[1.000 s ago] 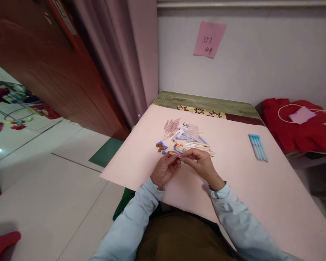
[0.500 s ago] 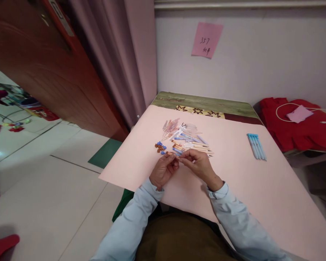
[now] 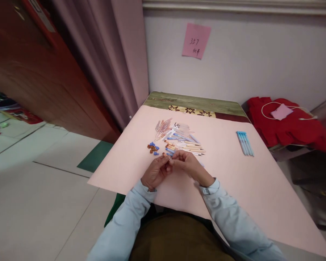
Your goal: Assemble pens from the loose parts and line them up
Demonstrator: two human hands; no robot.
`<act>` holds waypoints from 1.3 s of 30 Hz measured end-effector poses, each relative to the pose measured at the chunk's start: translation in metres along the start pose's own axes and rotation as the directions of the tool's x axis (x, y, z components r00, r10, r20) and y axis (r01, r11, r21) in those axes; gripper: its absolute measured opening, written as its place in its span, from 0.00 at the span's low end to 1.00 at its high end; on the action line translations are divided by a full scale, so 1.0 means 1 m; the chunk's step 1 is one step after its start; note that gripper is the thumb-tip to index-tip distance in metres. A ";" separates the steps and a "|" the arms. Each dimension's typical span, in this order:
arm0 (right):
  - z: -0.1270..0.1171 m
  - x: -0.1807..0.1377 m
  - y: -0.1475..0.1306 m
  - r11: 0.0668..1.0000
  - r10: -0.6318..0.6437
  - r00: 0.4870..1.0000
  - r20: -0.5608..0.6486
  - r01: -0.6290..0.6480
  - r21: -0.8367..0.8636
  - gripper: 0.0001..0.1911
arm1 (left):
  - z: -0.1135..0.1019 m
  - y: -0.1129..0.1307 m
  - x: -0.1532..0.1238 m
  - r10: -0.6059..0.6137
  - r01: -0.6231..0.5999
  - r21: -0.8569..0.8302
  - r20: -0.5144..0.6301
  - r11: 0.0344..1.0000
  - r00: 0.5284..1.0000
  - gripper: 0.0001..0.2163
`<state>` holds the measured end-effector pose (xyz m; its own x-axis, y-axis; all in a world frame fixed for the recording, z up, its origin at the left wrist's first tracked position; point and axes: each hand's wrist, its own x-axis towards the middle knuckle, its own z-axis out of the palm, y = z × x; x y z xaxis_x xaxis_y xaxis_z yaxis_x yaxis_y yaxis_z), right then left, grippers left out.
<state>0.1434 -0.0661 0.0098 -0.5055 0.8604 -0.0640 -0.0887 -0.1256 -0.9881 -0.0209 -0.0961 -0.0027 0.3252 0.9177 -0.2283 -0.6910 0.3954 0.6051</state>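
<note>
My left hand [image 3: 156, 172] is closed, pinching a small pen barrel [image 3: 164, 154] whose orange-brown end sticks out past the thumb. Close against it, my right hand [image 3: 191, 165] pinches at the other end of the piece. What sits between its fingertips is too small and covered to make out. Just beyond both hands lie loose pen parts: blue barrels [image 3: 182, 137], orange-ended barrels [image 3: 169, 144], thin refills with dark tips [image 3: 193, 149] and pinkish clear tubes [image 3: 163, 128]. A little heap of blue and brown caps [image 3: 152, 148] rests to their left.
Several light-blue pens [image 3: 245, 144] lie side by side on the right of the pale pink table covering [image 3: 220, 195]. Red cloth [image 3: 293, 127] with a white cable and pink note is beyond the right edge. A brown door [image 3: 65, 83] and a curtain [image 3: 111, 54] stand left.
The view has turned slightly right, so everything appears shifted left. Both hands stay together at the same spot by the pen parts, still pinching the barrel.
</note>
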 end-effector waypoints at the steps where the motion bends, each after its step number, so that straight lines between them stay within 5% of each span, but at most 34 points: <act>1: 0.002 0.000 -0.002 1.000 -0.014 1.000 -0.002 0.014 0.002 0.20 | -0.001 0.000 0.001 0.011 -0.011 -0.031 -0.014 0.999 1.000 0.10; 6: -0.007 -0.001 -0.021 0.981 -0.170 0.956 -0.237 0.142 -0.131 0.19 | -0.003 0.003 0.004 0.099 -0.130 -0.266 -0.127 0.955 0.987 0.04; 10: -0.050 -0.007 -0.030 0.945 -0.287 0.787 -0.546 0.141 -0.294 0.18 | -0.001 0.006 0.004 0.092 -0.141 -0.280 -0.183 0.950 0.979 0.03; 12: -0.074 -0.015 -0.029 0.889 -0.328 0.735 -0.594 0.027 -0.458 0.18 | 0.000 0.006 0.004 0.094 -0.148 -0.273 -0.199 0.950 0.975 0.04; 17: -0.102 -0.032 -0.021 0.666 -0.378 0.717 -0.586 -0.229 -0.710 0.15 | 0.000 0.007 0.004 0.068 -0.129 -0.241 -0.246 0.962 0.967 0.03; 27: -0.099 -0.035 -0.018 0.387 -0.263 0.871 -0.415 -0.298 -0.872 0.08 | 0.002 0.008 -0.002 0.043 -0.084 -0.251 -0.164 0.964 0.985 0.01; 39: -0.091 -0.030 -0.012 0.296 -0.236 0.928 -0.290 -0.215 -0.931 0.05 | -0.001 0.005 -0.001 0.053 -0.095 -0.201 -0.204 0.975 0.978 0.04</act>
<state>0.2382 -0.0452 0.0111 -0.1996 0.9708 0.1330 0.8812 0.2372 -0.4089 -0.0255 -0.0952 0.0001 0.1494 0.9261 -0.3464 -0.8344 0.3061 0.4584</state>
